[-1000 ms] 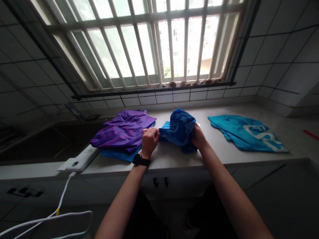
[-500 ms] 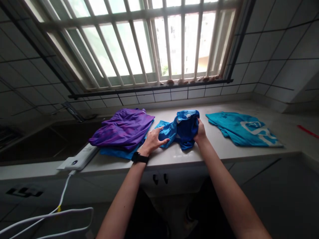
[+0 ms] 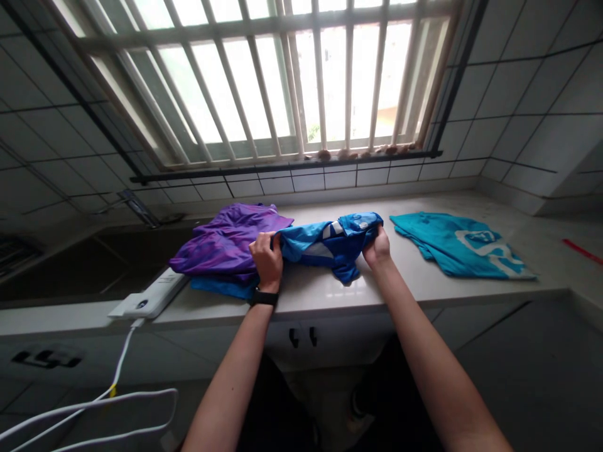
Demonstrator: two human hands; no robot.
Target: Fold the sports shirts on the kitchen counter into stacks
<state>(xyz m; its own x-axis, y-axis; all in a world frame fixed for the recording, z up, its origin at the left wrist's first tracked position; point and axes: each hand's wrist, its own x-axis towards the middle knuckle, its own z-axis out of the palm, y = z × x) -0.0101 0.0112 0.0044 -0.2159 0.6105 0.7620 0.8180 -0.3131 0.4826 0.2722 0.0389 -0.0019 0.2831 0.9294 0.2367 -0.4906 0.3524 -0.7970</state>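
In hand: blue garment (image 3: 313, 242), white patches on its front, bunched toward the right end. Spans from left hand (image 3: 267, 254) to right hand (image 3: 377, 247), over the middle of the pale counter (image 3: 315, 298). Sags in a loose fold at lower right; cannot tell whether touching the counter there.

Left: fingers curled in, pinched on the garment's left end; black wristwatch (image 3: 264, 297) on the wrist. Right: fingers closed around the right end, partly hidden by the cloth.

Just beside left hand: purple garment (image 3: 230, 242), rumpled, lying over a blue cloth (image 3: 221, 287). To the right of right hand, apart from it: teal garment (image 3: 452, 242) with white print, lying flat.

Farther left: white device (image 3: 157, 296) at the counter's front edge, with white cable (image 3: 122, 358) running down; dark sink (image 3: 113, 257) behind. Far right: red strip (image 3: 583, 250). Above, behind the counter: barred window (image 3: 282, 88).
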